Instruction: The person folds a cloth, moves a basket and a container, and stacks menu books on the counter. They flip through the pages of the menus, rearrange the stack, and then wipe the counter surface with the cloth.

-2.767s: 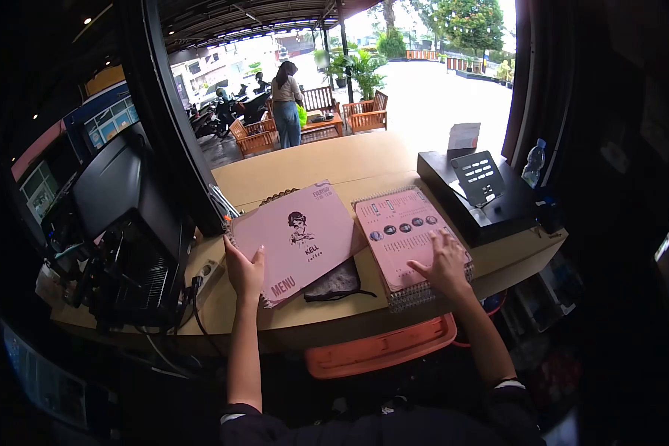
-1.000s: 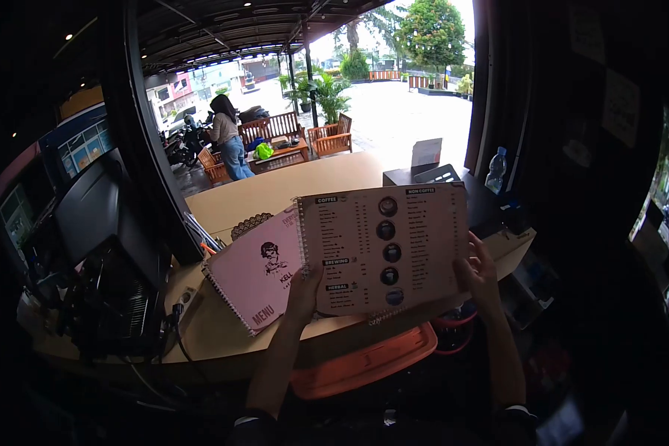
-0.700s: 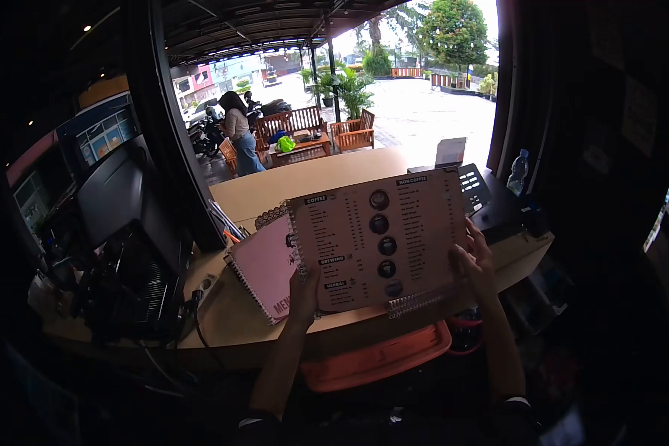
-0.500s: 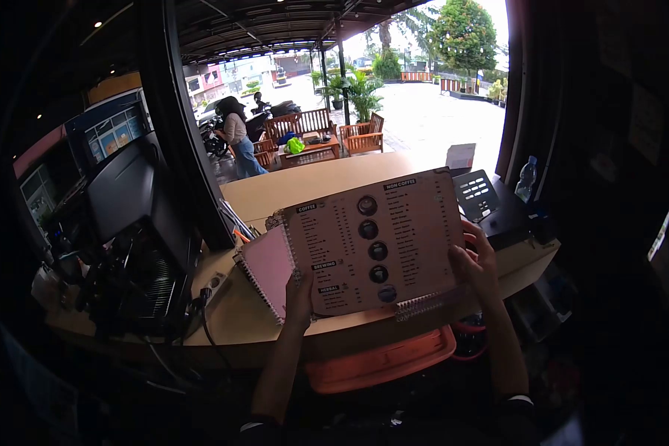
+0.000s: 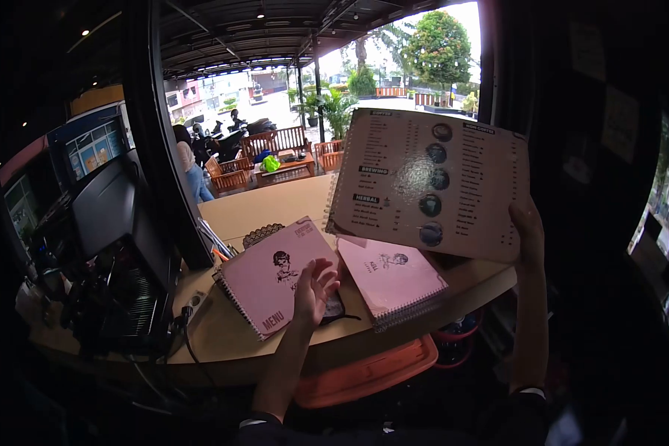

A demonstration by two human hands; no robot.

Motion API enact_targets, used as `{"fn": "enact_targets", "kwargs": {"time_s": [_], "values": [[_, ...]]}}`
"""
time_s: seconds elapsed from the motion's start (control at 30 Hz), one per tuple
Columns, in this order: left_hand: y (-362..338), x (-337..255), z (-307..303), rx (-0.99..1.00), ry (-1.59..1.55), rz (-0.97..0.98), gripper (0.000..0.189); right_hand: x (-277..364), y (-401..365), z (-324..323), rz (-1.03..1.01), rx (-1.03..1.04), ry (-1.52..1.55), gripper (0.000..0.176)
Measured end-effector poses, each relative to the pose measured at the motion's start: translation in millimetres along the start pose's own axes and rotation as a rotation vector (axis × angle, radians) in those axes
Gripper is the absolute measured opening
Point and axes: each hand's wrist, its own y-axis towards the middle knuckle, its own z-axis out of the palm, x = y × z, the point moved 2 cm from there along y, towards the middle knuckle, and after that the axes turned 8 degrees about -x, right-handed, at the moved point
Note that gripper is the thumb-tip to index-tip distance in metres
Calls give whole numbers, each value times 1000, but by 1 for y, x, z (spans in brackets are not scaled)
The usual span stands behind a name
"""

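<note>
My right hand (image 5: 528, 230) grips the right edge of an open spiral-bound menu (image 5: 409, 178), raised and tilted above the counter, its drinks list facing me. Over the front of a pink menu (image 5: 256, 275) is my left hand (image 5: 317, 290), with its fingers apart and nothing in them. That pink menu lies on the counter with its cover up. To its right, another pink spiral-bound menu (image 5: 394, 279) lies under the raised one, on top of at least one more. A small dark item shows beside my left hand.
The curved wooden counter (image 5: 234, 208) carries a monitor (image 5: 108, 204) at left, pens (image 5: 217, 241) and a power socket (image 5: 195, 301). Below its front edge is an orange tray (image 5: 372, 375). Outside, a person (image 5: 192, 163) stands near wooden benches.
The held menu has moved up and right with my right hand. My left hand has let go of it and opened. Pink menus beneath have come into view, and the camera view has shifted.
</note>
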Motion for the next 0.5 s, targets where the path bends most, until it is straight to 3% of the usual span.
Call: {"fn": "enact_targets", "kwargs": {"time_s": [0.03, 0.07, 0.17, 0.23, 0.3, 0.33, 0.4, 0.43, 0.5], "values": [[7, 11, -1, 173, -85, -81, 36, 8, 0, -9, -8, 14, 23, 53], [15, 26, 2, 382, -124, -167, 45, 15, -2, -15, -18, 28, 45, 55], [-9, 35, 62, 579, -173, -509, 74, 13, -12, -36, -53, -30, 136, 52], [-15, 29, 90, 536, -341, -498, 81, 17, -25, -47, -65, -73, 137, 52], [3, 33, 93, 330, -621, -457, 97, 21, -41, -57, -25, -80, 96, 54], [12, 28, 88, 530, -624, -307, 91, 23, -50, -62, -1, -84, 76, 56], [22, 29, 82, 480, -652, -243, 69, 24, -66, -70, -3, -150, 20, 59], [28, 32, 80, 481, -652, -252, 69, 24, -72, -75, 18, -152, 39, 59], [43, 40, 68, 226, -463, -106, 48, 22, -86, -90, 84, -136, 58, 57]]}}
